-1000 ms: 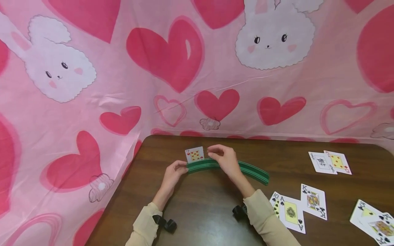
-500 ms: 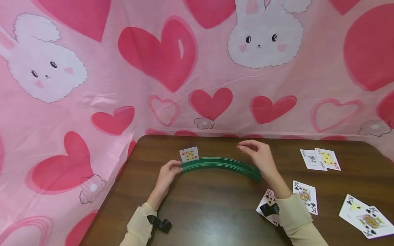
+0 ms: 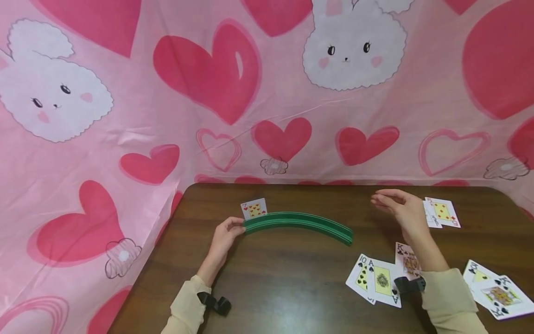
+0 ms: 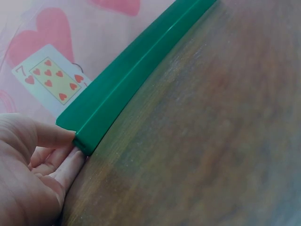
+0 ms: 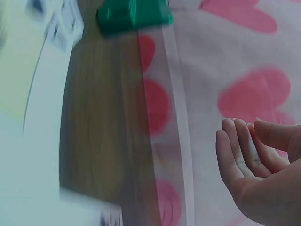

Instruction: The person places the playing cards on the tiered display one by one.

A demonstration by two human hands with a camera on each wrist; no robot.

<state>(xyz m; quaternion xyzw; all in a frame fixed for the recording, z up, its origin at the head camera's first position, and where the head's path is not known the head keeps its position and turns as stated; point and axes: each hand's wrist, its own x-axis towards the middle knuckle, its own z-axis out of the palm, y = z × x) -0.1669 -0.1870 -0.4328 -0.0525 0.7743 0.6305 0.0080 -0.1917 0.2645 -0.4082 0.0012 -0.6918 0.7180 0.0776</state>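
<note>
A curved green card holder (image 3: 298,220) lies on the table, with a seven of hearts (image 3: 253,208) standing in its left part. At that left end my left hand (image 3: 223,237) pinches the holder; the left wrist view shows the thumb and fingers (image 4: 66,172) against its tip. My right hand (image 3: 408,214) is in the air right of the holder, near the five of diamonds (image 3: 444,213). Its fingers (image 5: 235,150) are loosely bent, with nothing between them in the right wrist view. A partly hidden card peeks out beside the five.
A ten of spades (image 3: 361,277) lies partly under an ace of spades (image 3: 383,280). The king of clubs (image 3: 406,260) is half covered by my right forearm. Farther right, a spade king (image 3: 506,297) overlaps other cards. Patterned pink cloth (image 3: 233,153) hangs behind the wooden table (image 3: 267,278).
My right hand has moved right, from above the card holder to beside the five of diamonds. The left hand stays at the holder's left end. The head view has shifted slightly.
</note>
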